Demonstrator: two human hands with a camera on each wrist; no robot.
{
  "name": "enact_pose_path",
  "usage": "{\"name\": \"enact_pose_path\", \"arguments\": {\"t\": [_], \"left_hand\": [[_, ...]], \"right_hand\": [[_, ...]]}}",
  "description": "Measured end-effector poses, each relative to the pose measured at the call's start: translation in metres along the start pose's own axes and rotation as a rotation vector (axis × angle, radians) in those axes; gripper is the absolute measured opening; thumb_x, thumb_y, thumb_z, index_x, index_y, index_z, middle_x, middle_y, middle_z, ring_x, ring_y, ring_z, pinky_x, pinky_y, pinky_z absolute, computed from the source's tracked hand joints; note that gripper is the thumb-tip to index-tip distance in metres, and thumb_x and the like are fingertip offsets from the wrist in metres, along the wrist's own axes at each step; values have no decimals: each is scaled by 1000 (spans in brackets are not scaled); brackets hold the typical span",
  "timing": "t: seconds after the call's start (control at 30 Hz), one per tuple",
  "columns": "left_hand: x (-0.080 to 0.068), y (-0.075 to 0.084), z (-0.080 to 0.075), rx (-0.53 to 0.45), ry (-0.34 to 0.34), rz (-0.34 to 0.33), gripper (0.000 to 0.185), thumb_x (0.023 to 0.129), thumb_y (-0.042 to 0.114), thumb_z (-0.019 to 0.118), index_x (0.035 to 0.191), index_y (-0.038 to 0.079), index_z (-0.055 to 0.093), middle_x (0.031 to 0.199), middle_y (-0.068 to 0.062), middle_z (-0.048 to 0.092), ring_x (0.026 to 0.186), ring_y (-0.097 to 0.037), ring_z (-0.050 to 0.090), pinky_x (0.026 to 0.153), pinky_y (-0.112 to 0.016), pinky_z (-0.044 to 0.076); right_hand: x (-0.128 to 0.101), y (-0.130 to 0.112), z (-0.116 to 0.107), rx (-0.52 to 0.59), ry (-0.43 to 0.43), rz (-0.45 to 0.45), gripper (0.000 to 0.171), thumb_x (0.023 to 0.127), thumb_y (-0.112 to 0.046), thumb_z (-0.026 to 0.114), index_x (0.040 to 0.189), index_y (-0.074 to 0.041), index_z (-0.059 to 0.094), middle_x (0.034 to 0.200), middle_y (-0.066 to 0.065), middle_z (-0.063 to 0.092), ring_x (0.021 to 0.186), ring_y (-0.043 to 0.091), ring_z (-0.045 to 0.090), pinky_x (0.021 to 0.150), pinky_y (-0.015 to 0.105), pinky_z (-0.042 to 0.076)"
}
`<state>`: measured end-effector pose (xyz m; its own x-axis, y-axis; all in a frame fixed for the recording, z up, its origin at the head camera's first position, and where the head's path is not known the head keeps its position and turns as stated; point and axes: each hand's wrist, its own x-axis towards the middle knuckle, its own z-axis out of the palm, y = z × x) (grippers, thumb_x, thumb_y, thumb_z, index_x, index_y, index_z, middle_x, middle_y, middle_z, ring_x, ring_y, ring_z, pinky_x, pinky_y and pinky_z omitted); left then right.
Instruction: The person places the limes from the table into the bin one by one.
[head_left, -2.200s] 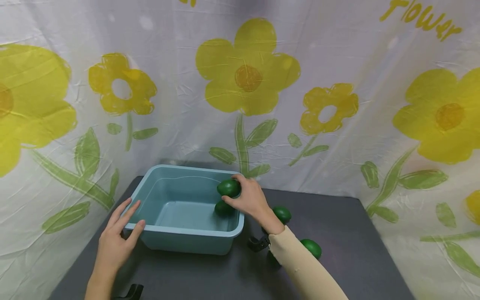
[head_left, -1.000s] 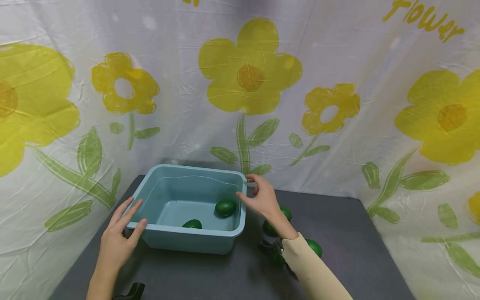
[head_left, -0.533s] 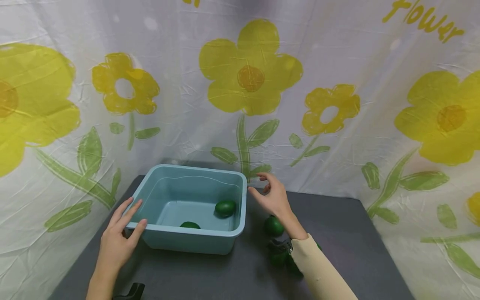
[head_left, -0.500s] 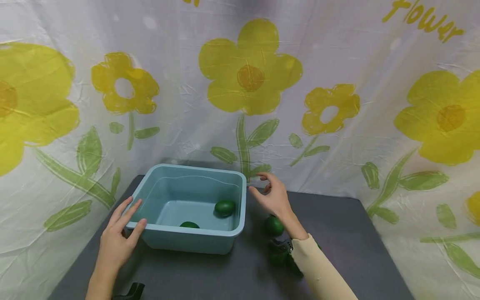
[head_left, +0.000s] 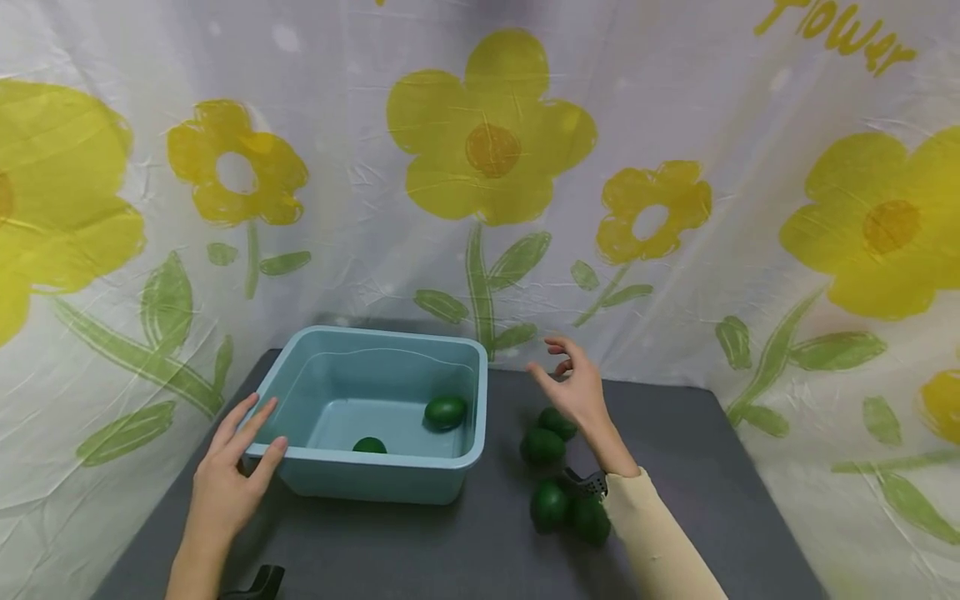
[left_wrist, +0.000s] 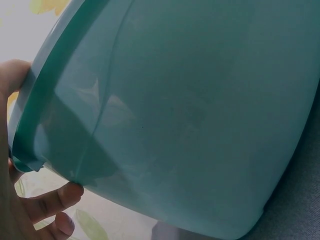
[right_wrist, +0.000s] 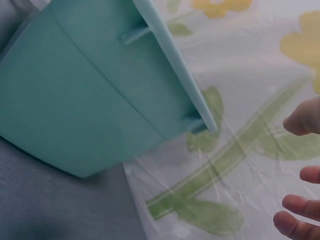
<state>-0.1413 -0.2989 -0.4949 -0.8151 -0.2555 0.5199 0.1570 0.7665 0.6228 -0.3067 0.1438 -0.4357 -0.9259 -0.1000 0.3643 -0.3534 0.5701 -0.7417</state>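
Observation:
A light blue plastic basin point(head_left: 375, 461) stands on the table, with two glossy dark green oval fruits inside. One fruit point(head_left: 446, 412) lies by its right wall; the other fruit point(head_left: 370, 446) is partly hidden behind the front rim. My left hand point(head_left: 228, 483) rests with spread fingers at the basin's front left corner. In the left wrist view its thumb point(left_wrist: 15, 75) touches the rim and a fingertip meets the outer wall. My right hand point(head_left: 576, 387) is raised right of the basin, fingers apart and holding nothing. Several like fruits point(head_left: 543, 447) lie on the table below it.
A dark grey cloth covers the table point(head_left: 480, 550). Close behind and along both sides hangs a white curtain point(head_left: 360, 275) printed with yellow flowers. Black straps point(head_left: 588, 482) circle the wrists. The right arm has a cream sleeve point(head_left: 660, 542).
The right hand has let a fruit go into the basin, and that fruit has shifted to the front wall. The hand has since moved right, uncovering the fruits on the table. The left hand stays.

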Motion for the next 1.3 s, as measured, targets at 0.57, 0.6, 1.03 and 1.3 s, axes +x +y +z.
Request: {"name": "enact_pose_path", "arguments": {"t": [0.57, 0.6, 1.03, 1.3], "left_hand": [[-4, -5, -2, 0, 37, 4, 60, 96, 18, 78, 153, 25, 60, 162, -9, 49, 115, -3, 47, 68, -23, 35], [-4, -5, -2, 7, 30, 1, 60, 96, 18, 78, 154, 25, 60, 163, -8, 48, 119, -9, 50, 70, -24, 35], [1, -2, 1, 6, 7, -3, 62, 96, 19, 79, 154, 25, 59, 163, -9, 47, 132, -45, 56, 77, -20, 32], [1, -3, 1, -5, 6, 12, 61, 96, 17, 78, 154, 21, 60, 162, -13, 48, 127, -45, 57, 72, -19, 31]], "right_hand": [[-6, 28, -13, -15, 37, 15, 55, 97, -31, 78, 145, -9, 63, 136, 18, 66, 103, 39, 60, 86, 51, 46], [-7, 30, -14, -19, 36, 24, 56, 97, -32, 78, 146, -10, 62, 137, 18, 65, 105, 39, 59, 87, 52, 46], [-26, 56, -23, -106, -37, 163, 72, 98, -36, 76, 159, -8, 49, 151, 21, 55, 115, 41, 54, 91, 56, 43], [-37, 69, -21, -144, -158, 254, 77, 97, -48, 76, 158, -9, 49, 152, 21, 55, 131, 45, 54, 101, 61, 47]]}}
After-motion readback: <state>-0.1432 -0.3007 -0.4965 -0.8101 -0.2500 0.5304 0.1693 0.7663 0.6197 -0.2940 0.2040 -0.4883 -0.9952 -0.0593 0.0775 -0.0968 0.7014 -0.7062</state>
